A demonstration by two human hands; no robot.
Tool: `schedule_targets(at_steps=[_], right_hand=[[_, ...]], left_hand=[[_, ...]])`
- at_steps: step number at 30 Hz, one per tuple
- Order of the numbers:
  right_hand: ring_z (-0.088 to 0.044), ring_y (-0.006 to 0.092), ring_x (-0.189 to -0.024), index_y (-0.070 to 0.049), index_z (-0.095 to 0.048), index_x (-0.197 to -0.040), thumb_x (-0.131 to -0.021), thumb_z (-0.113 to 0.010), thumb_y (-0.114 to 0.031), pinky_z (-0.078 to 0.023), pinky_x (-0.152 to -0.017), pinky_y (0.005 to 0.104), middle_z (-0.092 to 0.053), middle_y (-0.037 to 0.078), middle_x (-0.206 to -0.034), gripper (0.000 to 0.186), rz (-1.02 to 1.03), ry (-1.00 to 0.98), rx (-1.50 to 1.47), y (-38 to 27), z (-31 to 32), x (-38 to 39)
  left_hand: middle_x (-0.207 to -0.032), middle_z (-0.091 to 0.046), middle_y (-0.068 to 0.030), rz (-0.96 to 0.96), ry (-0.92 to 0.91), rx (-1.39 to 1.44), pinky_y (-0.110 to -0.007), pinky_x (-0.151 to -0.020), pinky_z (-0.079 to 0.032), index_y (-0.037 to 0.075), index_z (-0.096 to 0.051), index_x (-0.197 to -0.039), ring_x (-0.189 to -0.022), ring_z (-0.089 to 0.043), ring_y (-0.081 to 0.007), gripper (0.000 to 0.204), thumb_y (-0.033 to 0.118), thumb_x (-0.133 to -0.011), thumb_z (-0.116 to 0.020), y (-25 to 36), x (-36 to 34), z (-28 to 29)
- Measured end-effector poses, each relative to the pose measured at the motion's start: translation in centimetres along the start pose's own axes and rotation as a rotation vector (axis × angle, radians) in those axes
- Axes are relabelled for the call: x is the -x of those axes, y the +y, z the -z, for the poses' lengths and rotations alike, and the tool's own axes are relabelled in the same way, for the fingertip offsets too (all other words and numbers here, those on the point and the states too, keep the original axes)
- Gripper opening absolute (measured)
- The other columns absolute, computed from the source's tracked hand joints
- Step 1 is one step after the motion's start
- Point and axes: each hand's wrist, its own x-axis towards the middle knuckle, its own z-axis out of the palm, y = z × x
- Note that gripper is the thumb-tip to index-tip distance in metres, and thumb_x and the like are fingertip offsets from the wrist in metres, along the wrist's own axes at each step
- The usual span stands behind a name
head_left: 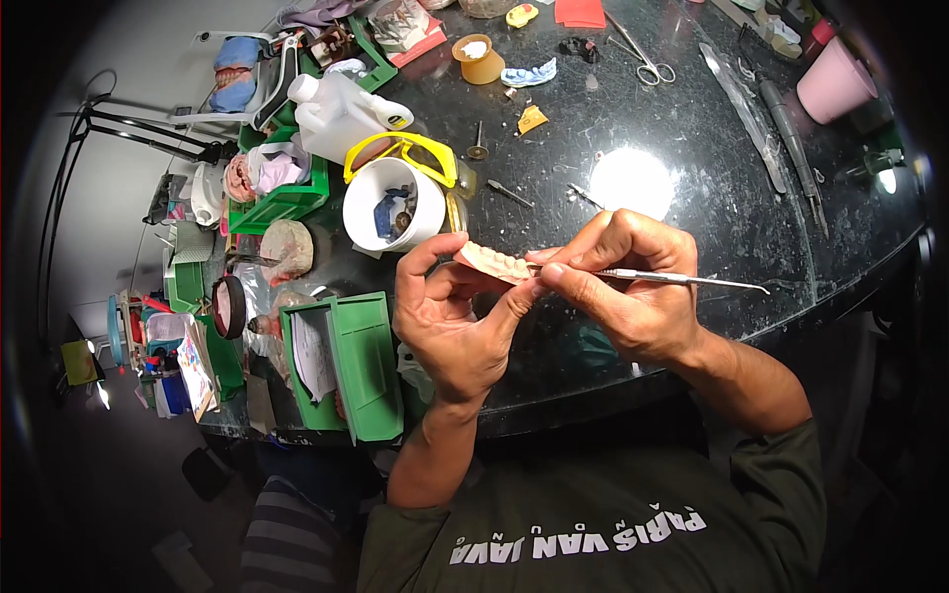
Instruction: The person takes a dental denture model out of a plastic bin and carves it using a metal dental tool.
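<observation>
A pale orange dental model [491, 261] with a row of teeth is held up over the near part of the black table. My left hand [450, 321] is closed on it, with fingers behind and the thumb at its right end. My right hand [633, 287] pinches a thin metal dental carver [682, 278] like a pen. Its far end, a small hook, points right; the working tip meets the model's right end, partly hidden by my fingers.
Left of my hands stand a white tub [358, 212], yellow safety glasses [435, 153], a white jug [336, 119] and green bins [368, 366]. Beyond lie scissors [652, 72], a blue-white impression piece [529, 74] and small burs. A handpiece [786, 128] and pink cup [836, 81] are at right.
</observation>
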Motion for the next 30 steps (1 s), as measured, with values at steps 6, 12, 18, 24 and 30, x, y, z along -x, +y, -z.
schedule_targets(at_steps=[6, 12, 18, 24, 30], right_hand=[[-0.076, 0.0233, -0.085, 0.002, -0.060, -0.073, -0.087, -0.076, 0.005, -0.062, -0.072, 0.0307, -0.073, 0.018, -0.083, 0.021, 0.030, 0.050, -0.085, 0.66, -0.33, 0.13], [-0.076, 0.0252, -0.087, 0.002, -0.060, -0.072, -0.087, -0.076, 0.005, -0.062, -0.074, 0.0321, -0.073, 0.018, -0.083, 0.022, 0.018, 0.002, -0.071, 0.84, 0.09, 0.11], [-0.075, 0.0234, -0.088, 0.002, -0.060, -0.077, -0.088, -0.075, 0.005, -0.062, -0.076, 0.0315, -0.073, 0.018, -0.084, 0.019, 0.040, -0.030, -0.093, 0.44, 0.21, -0.18], [-0.073, 0.0177, -0.084, 0.001, -0.057, -0.078, -0.088, -0.073, 0.009, -0.060, -0.073, 0.0277, -0.071, 0.016, -0.084, 0.020, 0.027, 0.025, -0.253, 0.04, -0.34, -0.09], [-0.073, 0.0165, -0.082, 0.000, -0.055, -0.077, -0.088, -0.073, 0.010, -0.060, -0.070, 0.0268, -0.071, 0.015, -0.084, 0.022, 0.050, 0.030, -0.170, 0.11, -0.14, -0.07]], left_hand=[[-0.094, -0.071, -0.0144, -0.019, 0.062, -0.007, -0.029, -0.079, -0.061, -0.002, -0.046, -0.127, -0.087, -0.073, -0.0192, 0.067, -0.006, -0.075, -0.088, -0.16, 0.23, -0.42], [-0.094, -0.071, -0.0139, -0.053, 0.118, -0.012, -0.029, -0.078, -0.061, -0.001, -0.047, -0.126, -0.087, -0.072, -0.0185, 0.067, -0.006, -0.074, -0.088, -0.60, 0.57, -0.70], [-0.095, -0.072, -0.0140, 0.026, 0.112, 0.084, -0.029, -0.080, -0.060, 0.001, -0.046, -0.128, -0.087, -0.073, -0.0189, 0.068, -0.003, -0.075, -0.088, -0.12, 0.21, -0.78], [-0.094, -0.074, -0.0136, 0.204, 0.078, 0.483, -0.028, -0.083, -0.060, 0.002, -0.047, -0.133, -0.087, -0.074, -0.0181, 0.072, 0.003, -0.075, -0.090, -0.67, 0.00, -0.33], [-0.094, -0.074, -0.0141, 0.212, 0.080, 0.432, -0.028, -0.083, -0.060, 0.003, -0.048, -0.134, -0.088, -0.074, -0.0185, 0.072, 0.002, -0.076, -0.089, -0.34, -0.13, -0.41]])
